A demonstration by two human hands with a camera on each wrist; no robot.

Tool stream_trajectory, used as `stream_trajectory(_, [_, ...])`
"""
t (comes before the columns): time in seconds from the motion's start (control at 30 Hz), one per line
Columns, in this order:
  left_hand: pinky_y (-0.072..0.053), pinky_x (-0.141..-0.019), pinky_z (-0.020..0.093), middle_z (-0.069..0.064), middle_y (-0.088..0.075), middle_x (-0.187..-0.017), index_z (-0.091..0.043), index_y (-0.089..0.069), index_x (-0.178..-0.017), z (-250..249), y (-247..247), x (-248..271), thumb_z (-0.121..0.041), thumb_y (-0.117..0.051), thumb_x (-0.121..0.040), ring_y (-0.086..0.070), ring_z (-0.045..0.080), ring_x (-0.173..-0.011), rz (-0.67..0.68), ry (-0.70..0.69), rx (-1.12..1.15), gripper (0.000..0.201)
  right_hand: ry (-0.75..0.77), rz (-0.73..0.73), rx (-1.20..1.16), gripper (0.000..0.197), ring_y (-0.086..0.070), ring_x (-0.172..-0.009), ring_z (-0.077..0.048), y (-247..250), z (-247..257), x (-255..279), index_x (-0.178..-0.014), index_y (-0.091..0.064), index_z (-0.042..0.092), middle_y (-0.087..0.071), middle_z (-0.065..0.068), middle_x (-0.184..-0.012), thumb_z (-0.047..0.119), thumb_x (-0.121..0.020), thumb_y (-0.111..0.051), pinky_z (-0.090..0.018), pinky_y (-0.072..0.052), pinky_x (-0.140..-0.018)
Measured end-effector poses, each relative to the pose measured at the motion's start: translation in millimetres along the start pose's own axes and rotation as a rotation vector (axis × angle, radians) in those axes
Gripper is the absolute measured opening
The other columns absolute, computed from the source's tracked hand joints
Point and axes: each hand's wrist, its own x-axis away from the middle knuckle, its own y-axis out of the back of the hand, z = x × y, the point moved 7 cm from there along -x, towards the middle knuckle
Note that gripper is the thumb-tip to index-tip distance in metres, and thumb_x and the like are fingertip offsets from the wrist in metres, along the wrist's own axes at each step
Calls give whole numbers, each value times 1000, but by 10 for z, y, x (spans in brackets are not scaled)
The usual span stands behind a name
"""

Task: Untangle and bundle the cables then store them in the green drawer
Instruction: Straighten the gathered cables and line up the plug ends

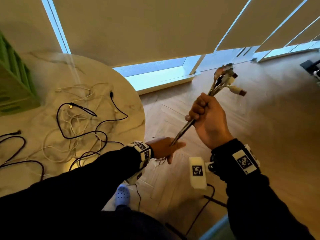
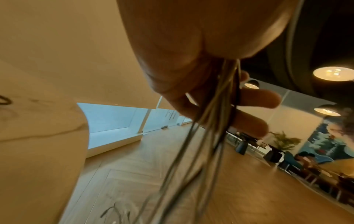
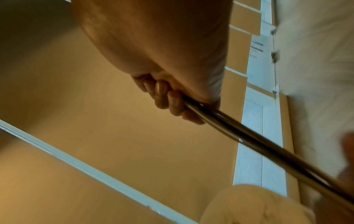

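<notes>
Several cables (image 1: 183, 129) run in one tight bunch between our two hands, above the wooden floor (image 1: 259, 118) beside the round marble table (image 1: 121, 87). Our right hand (image 1: 206, 118) holds the bunch in a closed fist, with the plugs (image 1: 226, 78) sticking out above it. Our left hand (image 1: 164, 148) holds the bunch lower down, the fingers curled around it. More loose cables (image 1: 78, 122), black and white, lie tangled on the table. The green drawer unit (image 1: 13, 84) stands at the table's far left.
</notes>
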Motion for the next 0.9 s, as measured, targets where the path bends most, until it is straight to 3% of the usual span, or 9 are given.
stream_trajectory(0.1, [-55,-91,48,6,-70,-99,-16,-53,-111,-46,19,40,-63,-59,-91,-65,19,-86,84,-133,13,52,-97,32,206,36,-13,-56,-16,131,-17,-81,-64,-34,22,-20,3,-60,23,-99,-44,-32,-24,-55])
stream_trajectory(0.2, [-42,-110,43,5,-51,-143,-29,-39,-142,-103,330,158,-81,-45,-85,-51,14,-127,-19,-178,245,78,-188,182,427,37,-13,-54,-16,93,-134,-53,-65,-33,23,-19,2,-61,20,-100,-42,-36,-16,-59])
stream_trajectory(0.27, [-30,-119,45,-1,-41,-157,-30,-37,-150,-291,522,264,-93,-40,-75,-40,14,-144,-76,-282,508,99,-248,290,533,32,-18,-53,-13,0,-266,-5,-71,-37,21,-23,4,-61,20,-102,-42,-34,-17,-59])
stream_trajectory(0.33, [-29,-121,44,0,-41,-159,-26,-44,-148,-500,671,364,-87,-49,-78,-36,15,-148,-97,-383,680,93,-280,414,650,26,-23,-54,-11,-115,-418,34,-77,-41,19,-28,5,-61,19,-103,-42,-30,-22,-56])
stream_trajectory(0.47, [-35,-114,33,-23,-63,-129,-35,-66,-124,-651,982,588,-63,-44,-95,-47,5,-137,-272,-362,611,46,-325,579,664,29,-31,-57,-12,-297,-708,75,-74,-44,16,-35,2,-62,15,-103,-46,-30,-32,-60])
stream_trajectory(0.57, [-37,-105,13,-26,-68,-116,-17,-65,-95,-599,1105,731,-42,-28,-108,-53,-6,-126,-279,-298,486,46,-351,665,574,26,-59,-72,-23,-396,-999,82,-76,-62,11,-60,-6,-71,15,-100,-55,-34,-49,-76])
stream_trajectory(0.7, [-47,-108,51,19,-74,-113,-7,-46,-72,-483,1163,1005,-38,-29,-109,-65,34,-119,-126,-321,597,51,-464,760,812,27,-68,-101,-34,-343,-1668,-40,-67,-68,19,-71,-10,-82,17,-94,-68,-43,-50,-103])
stream_trajectory(0.8, [-50,-102,57,21,-72,-80,-8,-45,-71,-285,1276,1317,-40,-32,-107,-69,45,-99,-108,-274,665,50,-454,775,1306,30,-64,-77,-17,-209,-2067,-348,-65,-67,19,-73,-12,-81,34,-90,-72,-35,-52,-83])
stream_trajectory(0.9, [-55,-96,46,4,-45,-52,-12,-42,-67,-100,1440,1572,-38,-34,-104,-57,29,-62,-235,-265,693,46,-244,551,1710,37,-58,-74,-23,-59,-2045,-773,-65,-56,18,-71,-14,-87,43,-92,-60,-29,-41,-70])
